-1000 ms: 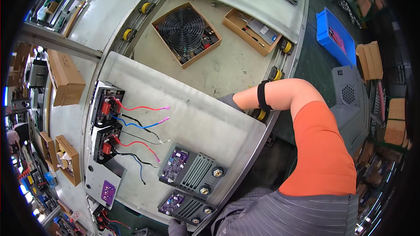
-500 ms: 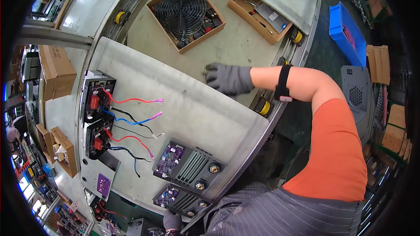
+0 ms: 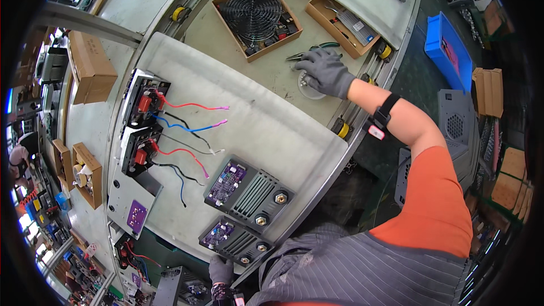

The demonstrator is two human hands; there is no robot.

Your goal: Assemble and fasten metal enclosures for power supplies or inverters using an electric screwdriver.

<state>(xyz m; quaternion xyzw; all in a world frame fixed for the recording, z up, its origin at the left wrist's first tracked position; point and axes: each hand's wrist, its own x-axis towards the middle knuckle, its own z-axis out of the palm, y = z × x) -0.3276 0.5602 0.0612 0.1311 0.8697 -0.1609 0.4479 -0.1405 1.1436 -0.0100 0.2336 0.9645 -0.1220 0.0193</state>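
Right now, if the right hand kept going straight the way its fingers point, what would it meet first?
The right hand points toward the pliers just beyond its fingertips; past those sits the fan box. Depth is unclear, so it may pass above them.

We see a grey workbench (image 3: 272,73) carrying a white pad (image 3: 255,119), a boxed fan (image 3: 256,18), a parts tray (image 3: 341,24) and pliers (image 3: 313,51).

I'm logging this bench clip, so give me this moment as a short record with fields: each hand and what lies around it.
right hand: grey glove, reaching into a shallow white round dish, grip not clear
left hand: grey glove, at the near edge of the bench beside the lower heat-sink module
beside right hand: green-handled pliers, fan in a cardboard tray
on pad: two red-terminal units with loose wires
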